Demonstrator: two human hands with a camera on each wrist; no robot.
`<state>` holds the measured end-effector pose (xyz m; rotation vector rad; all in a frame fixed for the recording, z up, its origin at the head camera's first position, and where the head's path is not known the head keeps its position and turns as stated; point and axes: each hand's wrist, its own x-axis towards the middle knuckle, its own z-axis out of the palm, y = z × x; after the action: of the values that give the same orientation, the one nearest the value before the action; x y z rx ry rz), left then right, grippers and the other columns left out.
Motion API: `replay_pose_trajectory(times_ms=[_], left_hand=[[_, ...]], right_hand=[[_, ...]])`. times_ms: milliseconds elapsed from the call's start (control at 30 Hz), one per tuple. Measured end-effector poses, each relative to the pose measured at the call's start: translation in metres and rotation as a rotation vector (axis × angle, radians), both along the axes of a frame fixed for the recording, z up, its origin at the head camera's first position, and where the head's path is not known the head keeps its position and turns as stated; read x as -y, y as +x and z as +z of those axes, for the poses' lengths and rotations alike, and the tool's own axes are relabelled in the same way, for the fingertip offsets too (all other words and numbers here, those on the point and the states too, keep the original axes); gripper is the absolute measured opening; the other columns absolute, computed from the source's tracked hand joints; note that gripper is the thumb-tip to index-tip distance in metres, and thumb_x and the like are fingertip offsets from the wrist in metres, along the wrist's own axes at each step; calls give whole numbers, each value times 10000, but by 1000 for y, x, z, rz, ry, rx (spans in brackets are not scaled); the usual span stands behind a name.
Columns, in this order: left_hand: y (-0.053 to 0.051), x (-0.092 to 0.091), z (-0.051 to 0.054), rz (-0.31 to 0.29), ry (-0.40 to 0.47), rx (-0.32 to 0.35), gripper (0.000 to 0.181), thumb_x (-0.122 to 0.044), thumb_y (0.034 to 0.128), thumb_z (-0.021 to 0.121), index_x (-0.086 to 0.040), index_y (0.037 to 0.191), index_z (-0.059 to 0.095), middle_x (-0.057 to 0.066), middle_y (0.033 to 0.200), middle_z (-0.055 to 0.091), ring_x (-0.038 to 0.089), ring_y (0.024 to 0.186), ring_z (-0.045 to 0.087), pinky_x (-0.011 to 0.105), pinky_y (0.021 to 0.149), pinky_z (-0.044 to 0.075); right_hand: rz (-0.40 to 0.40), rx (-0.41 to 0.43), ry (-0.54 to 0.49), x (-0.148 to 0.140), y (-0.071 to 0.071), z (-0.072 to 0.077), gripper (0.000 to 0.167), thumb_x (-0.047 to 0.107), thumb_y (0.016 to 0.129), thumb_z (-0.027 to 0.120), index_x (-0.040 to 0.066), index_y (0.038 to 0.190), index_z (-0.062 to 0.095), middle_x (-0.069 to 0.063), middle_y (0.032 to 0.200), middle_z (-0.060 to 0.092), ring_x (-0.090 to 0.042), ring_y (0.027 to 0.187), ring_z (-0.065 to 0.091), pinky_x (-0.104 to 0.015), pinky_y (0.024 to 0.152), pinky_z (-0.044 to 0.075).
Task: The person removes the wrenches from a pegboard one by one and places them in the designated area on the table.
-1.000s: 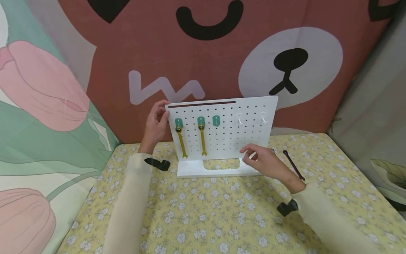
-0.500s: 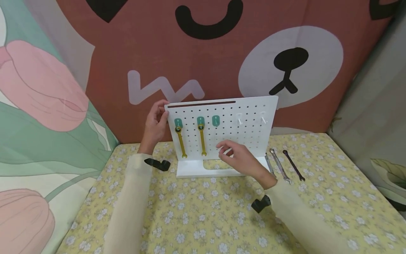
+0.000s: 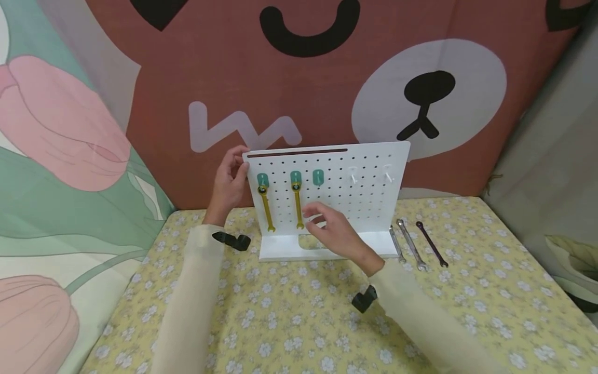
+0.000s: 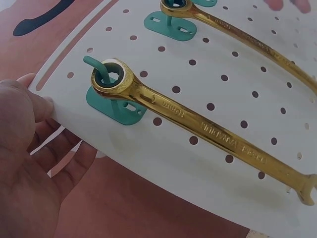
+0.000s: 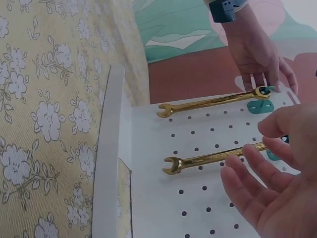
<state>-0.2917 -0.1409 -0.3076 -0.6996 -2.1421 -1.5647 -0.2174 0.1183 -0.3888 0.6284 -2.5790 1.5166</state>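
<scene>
- The left hand (image 3: 230, 179) gripped the upper left corner of the white pegboard (image 3: 369, 200), its thumb on the front face and other fingers behind the edge.
- The right hand (image 3: 333, 228) held nothing; its fingers were spread apart and loosely bent, the thumb well away from them, in front of the board.
- Nearest to it was the second gold wrench (image 3: 299, 208), just beside the fingertips; whether they touched it could not be told.
- That wrench hung ring end up from a green hook, forked end down.
- The first gold wrench (image 4: 183, 117) hung the same way near the left hand, its ring around the leftmost green hook (image 4: 119, 111).
- To their right, the board bore a third green hook (image 3: 318, 177) and two clear hooks (image 3: 353, 176).
- Beyond the board's right side, two silver wrenches (image 3: 411, 244) and a dark wrench (image 3: 432, 244) lay on the yellow floral tablecloth (image 3: 289, 311).
- Behind stood a reddish-brown backdrop (image 3: 210, 62) with a cartoon face.
</scene>
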Motion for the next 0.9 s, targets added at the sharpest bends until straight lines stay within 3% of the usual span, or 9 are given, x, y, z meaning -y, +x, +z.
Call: replay_pose_trajectory(times_ms=[400,667,900], left_hand=[[2,0,1,-8,4,-12,321,22,1072,476,14,1390,517,341,1062,541,449,885,555,237,726,483],[4,-1,1,-12,-2,1,318,26,1071,475,22,1386,517,334,1063,539,467,893,557,231,724,497],[4,1,3,-14,0,-12,320,31,1070,475,29,1387,513,343,1060,540,465,887,554,227,729,498]], right_hand=[[-124,30,-98,8,-18,-11,337,147,1061,575,128,1398,572,-38,1288,643,-235,1191,605,-418,991,493],[-107,58,-133,15,-28,-18,364,138,1060,572,151,1424,568,-12,1358,621,-194,1248,578,-389,1036,463],[-73,74,-142,19,-35,-19,330,173,1070,575,126,1397,581,-24,1264,638,-193,1179,596,-387,1012,471]])
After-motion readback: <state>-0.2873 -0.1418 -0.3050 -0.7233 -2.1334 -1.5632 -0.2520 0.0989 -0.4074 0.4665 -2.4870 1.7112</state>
